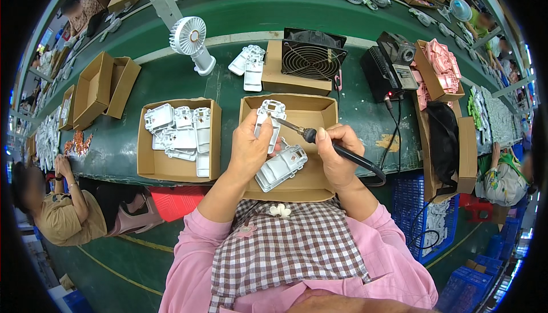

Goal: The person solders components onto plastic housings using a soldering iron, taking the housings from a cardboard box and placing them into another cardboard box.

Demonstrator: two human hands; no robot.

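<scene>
My left hand (249, 147) grips a white plastic housing (267, 133) above a shallow cardboard box (313, 183). In my right hand (340, 156) is a black-handled soldering iron (348, 156), its metal tip close to the upper end of that housing; whether it touches, I cannot tell. Below, another white housing (282, 168) with small copper-coloured parts lies tilted in the box. To the left, a second cardboard box (214, 147) holds several white housings (180, 130). Beyond, a few more housings (253, 67) lie on the green table.
A black fan (314, 56) rests on cardboard behind the box. The soldering station (383, 73) stands right, its cable looping beside my right hand. Pink parts (440, 64) fill a box farther right. A white handheld fan (194, 44) stands back left. Copper pieces (78, 143) lie near a co-worker (68, 204).
</scene>
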